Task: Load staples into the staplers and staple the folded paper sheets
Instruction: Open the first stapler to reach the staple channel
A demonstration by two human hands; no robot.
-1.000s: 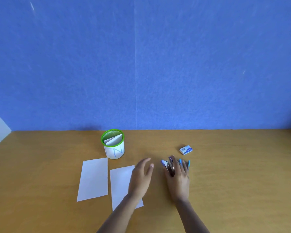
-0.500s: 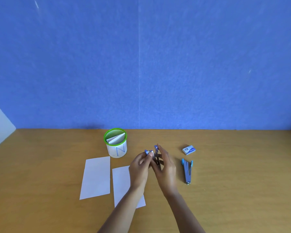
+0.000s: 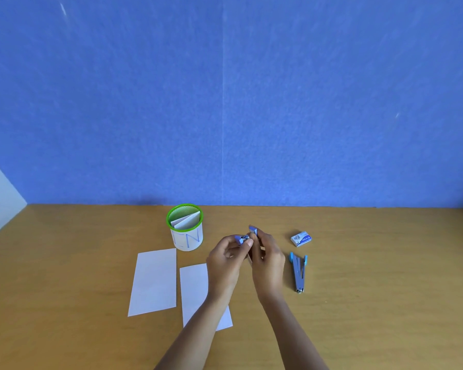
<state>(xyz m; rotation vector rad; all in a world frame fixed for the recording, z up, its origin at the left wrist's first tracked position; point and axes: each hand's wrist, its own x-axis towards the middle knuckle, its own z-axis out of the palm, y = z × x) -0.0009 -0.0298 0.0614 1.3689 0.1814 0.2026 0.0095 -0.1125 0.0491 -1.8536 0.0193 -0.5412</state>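
Both hands hold a small blue stapler above the wooden table, near its middle. My left hand pinches one blue-tipped end, and my right hand grips the body. A second blue stapler lies on the table to the right of my right hand, its arms spread. A small staple box sits just beyond it. Two folded white sheets lie flat at the left: one sheet and a second sheet partly under my left forearm.
A white cup with a green mesh rim stands behind the sheets and holds more folded paper. A blue wall rises behind the table's far edge.
My right hand lifted one stapler off the table, uncovering the other. My left hand came in and took hold of its end; both hands now hold it slightly higher.
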